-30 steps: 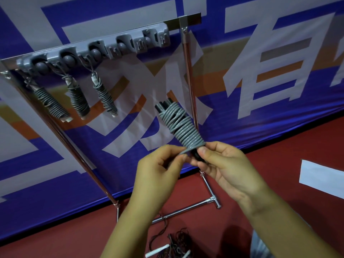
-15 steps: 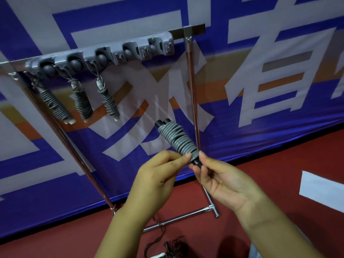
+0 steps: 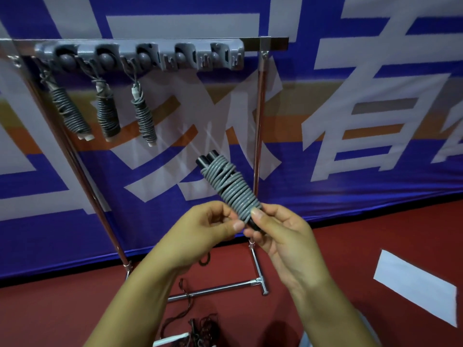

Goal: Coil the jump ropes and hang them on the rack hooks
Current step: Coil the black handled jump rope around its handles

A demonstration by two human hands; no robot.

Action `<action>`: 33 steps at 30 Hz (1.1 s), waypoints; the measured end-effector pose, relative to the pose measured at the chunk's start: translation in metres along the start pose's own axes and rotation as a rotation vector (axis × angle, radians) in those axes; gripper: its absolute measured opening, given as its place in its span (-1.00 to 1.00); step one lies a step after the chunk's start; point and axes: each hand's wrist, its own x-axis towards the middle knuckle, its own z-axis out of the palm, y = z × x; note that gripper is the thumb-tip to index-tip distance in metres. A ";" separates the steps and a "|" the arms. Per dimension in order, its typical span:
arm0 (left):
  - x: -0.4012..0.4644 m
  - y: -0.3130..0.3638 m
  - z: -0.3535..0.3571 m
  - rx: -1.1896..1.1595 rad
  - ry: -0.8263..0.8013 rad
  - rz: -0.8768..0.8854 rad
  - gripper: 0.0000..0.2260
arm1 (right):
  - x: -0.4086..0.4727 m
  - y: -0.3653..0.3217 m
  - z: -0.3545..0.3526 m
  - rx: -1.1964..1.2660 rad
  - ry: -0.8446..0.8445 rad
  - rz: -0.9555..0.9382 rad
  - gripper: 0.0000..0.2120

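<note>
Both hands pinch lower end of grey cord-wound jump rope bundle (image 3: 229, 187): left hand (image 3: 213, 226), right hand (image 3: 280, 231). Light, springy; coils prob. slip—hold wraps.

light: dim, even | glare — rack pole (image 3: 258, 126) | soft blur throughout | edges — wide-angle bowing

A grey jump rope (image 3: 229, 188), wound tightly around its two black handles, tilts up and to the left. Three more coiled grey ropes (image 3: 107, 113) hang side by side from the left hooks of the grey hook strip (image 3: 140, 57) on the chrome rack (image 3: 259, 116). A loose dark rope (image 3: 198, 329) lies tangled on the floor.
</note>
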 end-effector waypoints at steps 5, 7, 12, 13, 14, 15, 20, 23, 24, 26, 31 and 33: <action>0.001 0.005 -0.004 0.119 -0.055 0.040 -0.83 | -0.003 0.000 -0.001 0.030 -0.050 -0.006 -0.73; 0.000 0.009 -0.003 0.150 -0.036 0.085 -0.87 | -0.004 -0.003 -0.001 0.045 -0.078 -0.013 -0.76; -0.003 0.001 -0.003 0.216 0.081 0.209 -0.84 | -0.003 -0.005 0.001 -0.116 -0.051 -0.109 -0.81; -0.003 -0.002 -0.003 0.241 0.111 0.237 -0.84 | -0.003 -0.005 0.002 -0.130 -0.053 -0.111 -0.81; -0.004 -0.003 -0.003 0.248 0.135 0.266 -0.83 | -0.002 -0.006 0.003 -0.127 -0.063 -0.102 -0.78; -0.005 -0.003 -0.002 0.234 0.151 0.287 -0.82 | -0.002 -0.008 0.004 -0.108 -0.082 -0.081 -0.75; -0.005 0.006 0.002 -0.122 0.111 0.277 -0.67 | -0.003 -0.017 0.005 0.102 -0.161 0.168 -0.79; -0.003 0.013 0.004 -0.238 0.028 0.291 -0.55 | 0.003 -0.012 0.003 0.442 -0.220 0.500 -0.77; -0.003 0.015 0.004 -0.250 0.033 0.285 -0.54 | 0.005 -0.010 0.003 0.537 -0.250 0.560 -0.63; -0.002 0.015 0.004 -0.253 0.089 0.257 -0.50 | 0.006 -0.007 0.002 0.628 -0.276 0.602 -0.49; -0.005 0.021 0.012 -0.154 0.251 0.198 -0.54 | 0.001 0.003 0.007 -0.064 -0.103 0.119 -0.70; -0.006 0.026 0.015 -0.170 0.287 0.182 -0.61 | -0.004 0.007 0.008 -0.256 -0.072 -0.130 -0.70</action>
